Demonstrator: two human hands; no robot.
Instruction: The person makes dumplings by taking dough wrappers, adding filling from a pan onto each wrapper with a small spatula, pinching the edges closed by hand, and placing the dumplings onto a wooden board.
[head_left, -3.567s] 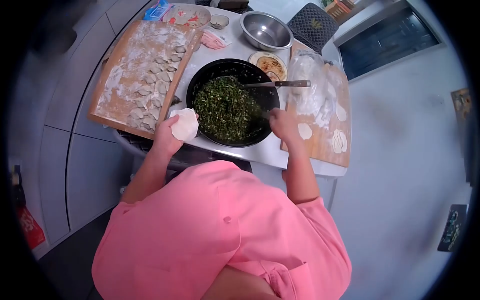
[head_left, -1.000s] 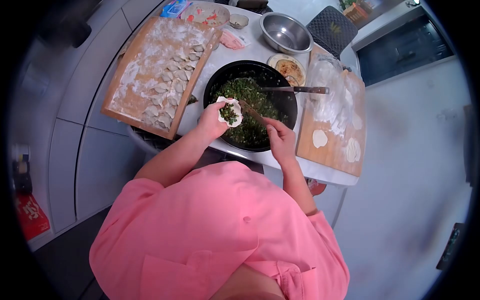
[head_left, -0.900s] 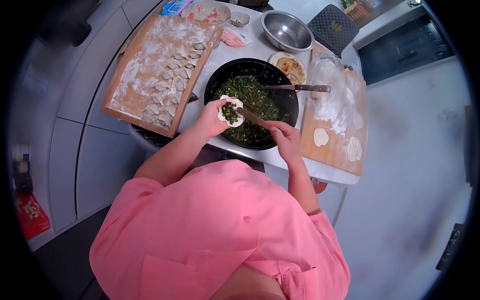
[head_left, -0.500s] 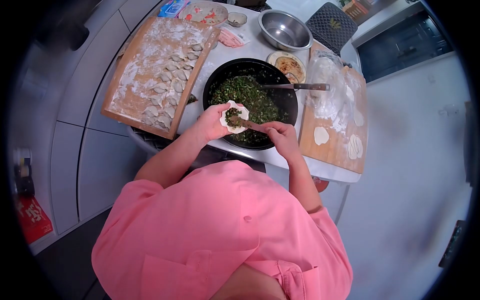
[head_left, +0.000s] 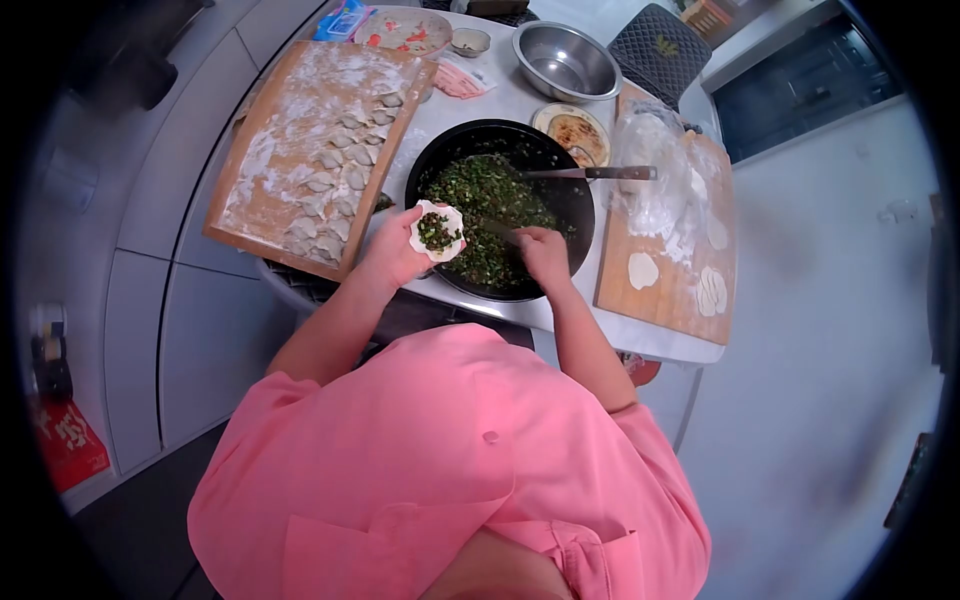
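Observation:
My left hand (head_left: 395, 250) holds a round dough wrapper (head_left: 455, 220) with chopped green filling (head_left: 436, 232) in its middle, at the near left rim of a black pot (head_left: 575, 215). Over the right part of the pot, my right hand (head_left: 545, 258) is closed round a flat wooden spatula (head_left: 501, 232), its far end down at the green filling (head_left: 485, 190) in the pot. A second utensil with a dark handle (head_left: 620, 173) rests across the pot's right rim.
A floured board (head_left: 270, 150) with several dumplings (head_left: 320, 182) lies left. On the right board (head_left: 650, 310) are dough rounds (head_left: 643, 270) and a plastic bag (head_left: 645, 170). Behind the pot stand a steel bowl (head_left: 567, 62), a plate with flatbread (head_left: 578, 135) and a small bowl (head_left: 470, 41).
Filling now lies in the wrapper, which was bare at first. My left hand has drawn back left with it. The spatula has left the wrapper and moved down into the pot.

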